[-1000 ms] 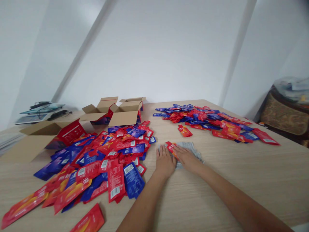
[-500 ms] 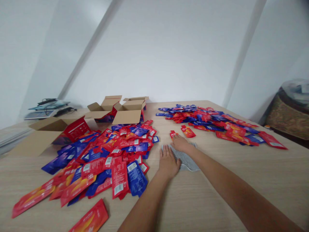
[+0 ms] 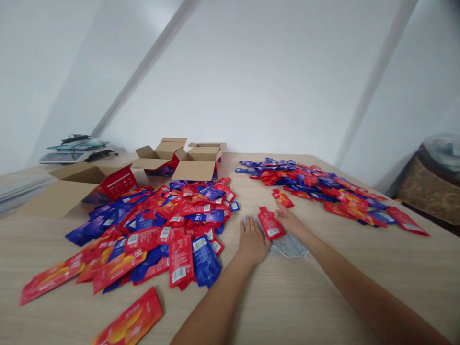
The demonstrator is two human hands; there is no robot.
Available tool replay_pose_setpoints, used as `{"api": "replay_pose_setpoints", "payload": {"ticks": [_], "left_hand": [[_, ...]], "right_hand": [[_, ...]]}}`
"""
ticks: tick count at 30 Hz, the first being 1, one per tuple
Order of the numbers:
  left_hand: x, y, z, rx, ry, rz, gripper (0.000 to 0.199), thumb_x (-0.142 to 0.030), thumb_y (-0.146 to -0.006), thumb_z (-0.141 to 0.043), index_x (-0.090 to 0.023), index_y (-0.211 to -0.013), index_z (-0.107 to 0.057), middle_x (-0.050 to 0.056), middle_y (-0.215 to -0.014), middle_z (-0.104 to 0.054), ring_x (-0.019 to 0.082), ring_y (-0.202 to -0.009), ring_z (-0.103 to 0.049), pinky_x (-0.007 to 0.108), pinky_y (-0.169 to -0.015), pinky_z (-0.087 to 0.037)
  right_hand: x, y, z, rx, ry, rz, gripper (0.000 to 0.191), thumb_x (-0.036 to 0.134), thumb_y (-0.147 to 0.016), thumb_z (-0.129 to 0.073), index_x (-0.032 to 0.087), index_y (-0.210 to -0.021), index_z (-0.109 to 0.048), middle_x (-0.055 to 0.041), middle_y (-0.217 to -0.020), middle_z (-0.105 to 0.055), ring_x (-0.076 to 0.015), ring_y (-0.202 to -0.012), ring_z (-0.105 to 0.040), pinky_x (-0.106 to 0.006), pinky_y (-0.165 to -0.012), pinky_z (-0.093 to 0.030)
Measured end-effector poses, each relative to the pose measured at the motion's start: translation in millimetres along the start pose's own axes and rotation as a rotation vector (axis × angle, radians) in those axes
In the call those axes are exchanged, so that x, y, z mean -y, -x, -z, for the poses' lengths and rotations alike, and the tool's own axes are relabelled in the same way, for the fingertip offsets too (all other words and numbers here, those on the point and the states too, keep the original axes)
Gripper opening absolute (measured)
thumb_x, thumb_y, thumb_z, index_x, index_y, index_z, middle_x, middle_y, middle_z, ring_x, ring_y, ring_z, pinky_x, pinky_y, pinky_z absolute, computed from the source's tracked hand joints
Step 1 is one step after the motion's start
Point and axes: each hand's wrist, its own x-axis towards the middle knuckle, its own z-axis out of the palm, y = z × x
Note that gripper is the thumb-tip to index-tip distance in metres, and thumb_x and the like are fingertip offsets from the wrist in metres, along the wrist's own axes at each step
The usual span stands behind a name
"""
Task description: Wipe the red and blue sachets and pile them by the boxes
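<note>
My left hand (image 3: 252,242) lies flat with its fingers spread on the left part of a grey cloth (image 3: 287,246) on the table. Just right of it, a red packet (image 3: 270,223) with its barcode side up is over the cloth. My right hand (image 3: 290,223) has its fingers bent at that packet's right edge, and the fingertips are pinched on it. An orange-red packet (image 3: 282,198) lies just beyond my right hand.
On the left is a large heap of red and blue packets (image 3: 179,215), with open cardboard boxes (image 3: 194,170) behind it. Another heap (image 3: 305,179) lies at the back right. A single packet (image 3: 131,318) is near the front edge.
My right hand has drawn back to the right from the cloth's far edge. The red packet that was under its fingers now shows fully over the cloth. My left hand stays flat.
</note>
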Motion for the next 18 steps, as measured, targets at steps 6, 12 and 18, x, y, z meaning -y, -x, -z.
{"api": "replay_pose_setpoints", "payload": {"ticks": [6, 12, 18], "left_hand": [[0, 0, -1.9, -0.022, 0.002, -0.003, 0.068, -0.044, -0.090, -0.025, 0.001, -0.141, -0.029, 0.023, -0.147, -0.027, 0.034, -0.139, -0.016, 0.053, -0.110, -0.012], [-2, 0, -2.8, -0.011, 0.009, 0.008, 0.067, -0.041, -0.090, -0.026, 0.002, -0.140, -0.031, 0.023, -0.147, -0.027, 0.033, -0.139, -0.016, 0.051, -0.112, -0.011], [-2, 4, 0.2, -0.033, 0.008, 0.003, 0.067, -0.041, -0.090, -0.027, 0.003, -0.139, -0.031, 0.024, -0.147, -0.027, 0.033, -0.139, -0.017, 0.051, -0.112, -0.013]], "right_hand": [[11, 50, -18, 0.181, 0.255, 0.202, 0.050, 0.027, -0.091, -0.030, 0.019, -0.138, -0.042, -0.0083, -0.146, -0.038, -0.0203, -0.137, -0.027, -0.044, -0.109, -0.028], [22, 18, -26, 0.255, 0.391, 0.214, 0.052, 0.023, -0.090, -0.029, 0.011, -0.139, -0.039, -0.0139, -0.146, -0.035, -0.0210, -0.139, -0.024, -0.043, -0.111, -0.024], [27, -40, -28, 0.341, 0.450, 0.079, 0.061, 0.030, -0.089, -0.036, -0.003, -0.141, -0.030, -0.0227, -0.147, -0.030, -0.0251, -0.139, -0.022, -0.040, -0.113, -0.019]]}}
